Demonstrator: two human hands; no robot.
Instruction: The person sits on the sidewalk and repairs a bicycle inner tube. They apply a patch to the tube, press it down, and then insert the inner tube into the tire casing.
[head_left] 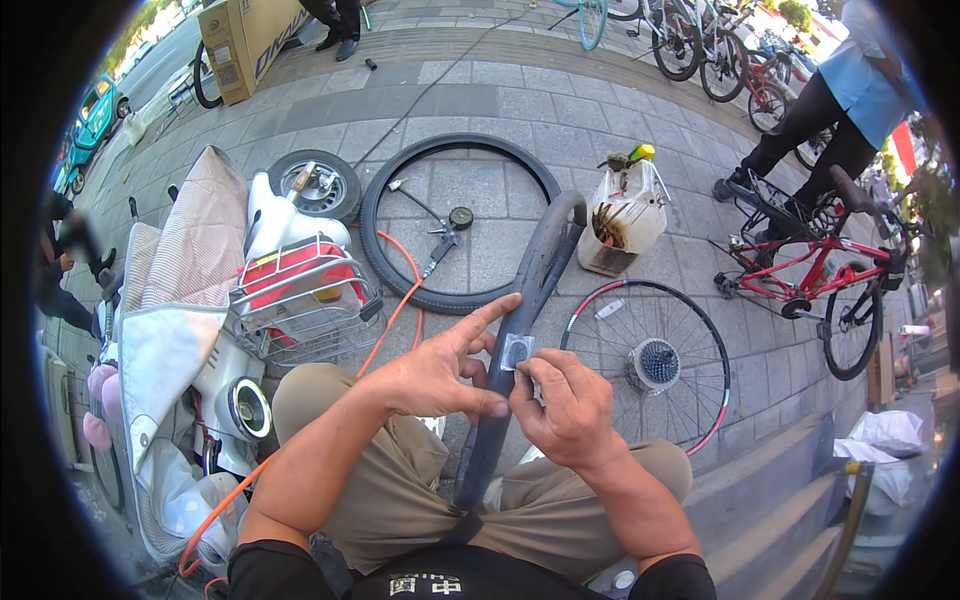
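A black bicycle inner tube (548, 240) runs from between my knees up and away, bending over at its far end. On its upper face lies a small dark patch (516, 351) under clear film. My left hand (425, 375) holds the tube from the left, index finger stretched along it and thumb pressed against its near side. My right hand (570, 410) is closed in a pinch at the right edge of the patch, apparently on the film; the fingertips partly hide it.
Beyond lie a black tyre (375, 240) and an inflator with gauge (445, 240). A spoked wheel (724, 375) and cut-open white jug (645, 225) are right, near a red bicycle (820, 270). A scooter (225, 385) stands left, an orange hose (390, 335) beside me, steps (770, 520) right.
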